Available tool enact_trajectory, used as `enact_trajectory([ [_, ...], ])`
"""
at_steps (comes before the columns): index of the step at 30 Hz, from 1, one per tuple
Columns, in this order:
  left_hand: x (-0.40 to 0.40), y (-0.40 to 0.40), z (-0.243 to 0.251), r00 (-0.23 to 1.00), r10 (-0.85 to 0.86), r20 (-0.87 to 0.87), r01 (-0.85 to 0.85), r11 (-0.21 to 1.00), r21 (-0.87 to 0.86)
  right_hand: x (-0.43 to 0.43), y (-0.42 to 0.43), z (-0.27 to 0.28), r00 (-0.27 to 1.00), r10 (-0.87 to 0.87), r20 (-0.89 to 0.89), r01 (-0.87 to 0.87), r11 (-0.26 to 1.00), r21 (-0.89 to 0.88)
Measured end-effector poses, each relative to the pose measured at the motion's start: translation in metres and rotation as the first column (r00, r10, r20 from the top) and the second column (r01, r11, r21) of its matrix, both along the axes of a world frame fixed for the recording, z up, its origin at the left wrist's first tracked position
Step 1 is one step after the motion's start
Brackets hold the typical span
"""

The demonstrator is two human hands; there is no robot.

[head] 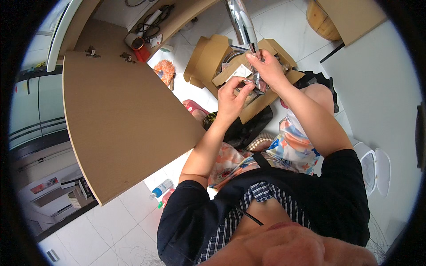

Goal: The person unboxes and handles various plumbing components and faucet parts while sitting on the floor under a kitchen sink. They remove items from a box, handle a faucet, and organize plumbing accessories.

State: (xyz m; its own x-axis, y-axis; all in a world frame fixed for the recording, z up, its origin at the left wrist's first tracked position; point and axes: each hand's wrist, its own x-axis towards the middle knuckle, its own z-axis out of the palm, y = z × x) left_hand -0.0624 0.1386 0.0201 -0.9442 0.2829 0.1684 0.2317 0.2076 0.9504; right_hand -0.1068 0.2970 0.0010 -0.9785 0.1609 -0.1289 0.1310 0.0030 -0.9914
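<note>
My right hand [269,68] is closed around the narrow lower part of a chrome metal fixture [242,25], which looks like a faucet and rises to the top of the view. At its lower end, my left hand [232,96] pinches a dark ring-like part [255,90] between thumb and fingers. The exact shape of that part is hard to tell. Beneath both hands lies an opened cardboard box [208,61] holding a paper with writing [240,72], dark hoses [233,56] and plastic-wrapped pieces.
An open brown cabinet door [126,123] stands close to my left arm. The cabinet holds a hair dryer [135,41] and cables. Two bottles [162,188] lie on the tiled floor. A white lidded bin [366,166] is at the right, a wooden bucket [321,21] at the top right.
</note>
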Motion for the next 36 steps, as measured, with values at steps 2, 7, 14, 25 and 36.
enact_trajectory([
  [2, 0.001, -0.002, -0.008, 0.997, 0.029, 0.065, -0.033, 0.998, 0.062, 0.0, -0.001, -0.003, 1.0, -0.014, -0.006, 0.013, 0.996, -0.085],
  [7, 0.003, 0.003, -0.012, 0.999, 0.034, 0.007, -0.034, 0.999, -0.022, 0.0, -0.001, -0.009, 0.996, 0.006, 0.084, 0.018, 0.958, -0.285],
  [14, 0.015, 0.01, -0.002, 0.996, 0.086, -0.023, -0.088, 0.928, -0.361, 0.002, -0.002, -0.003, 0.984, 0.061, 0.167, -0.015, 0.965, -0.263],
  [25, 0.004, 0.002, -0.018, 0.838, 0.065, 0.542, -0.217, 0.951, 0.221, -0.004, -0.007, -0.014, 0.993, 0.107, -0.055, -0.115, 0.979, -0.17],
  [36, 0.007, -0.003, -0.03, 0.849, -0.022, 0.529, -0.179, 0.928, 0.327, -0.006, -0.001, -0.013, 0.912, 0.064, 0.405, 0.121, 0.901, -0.416],
])
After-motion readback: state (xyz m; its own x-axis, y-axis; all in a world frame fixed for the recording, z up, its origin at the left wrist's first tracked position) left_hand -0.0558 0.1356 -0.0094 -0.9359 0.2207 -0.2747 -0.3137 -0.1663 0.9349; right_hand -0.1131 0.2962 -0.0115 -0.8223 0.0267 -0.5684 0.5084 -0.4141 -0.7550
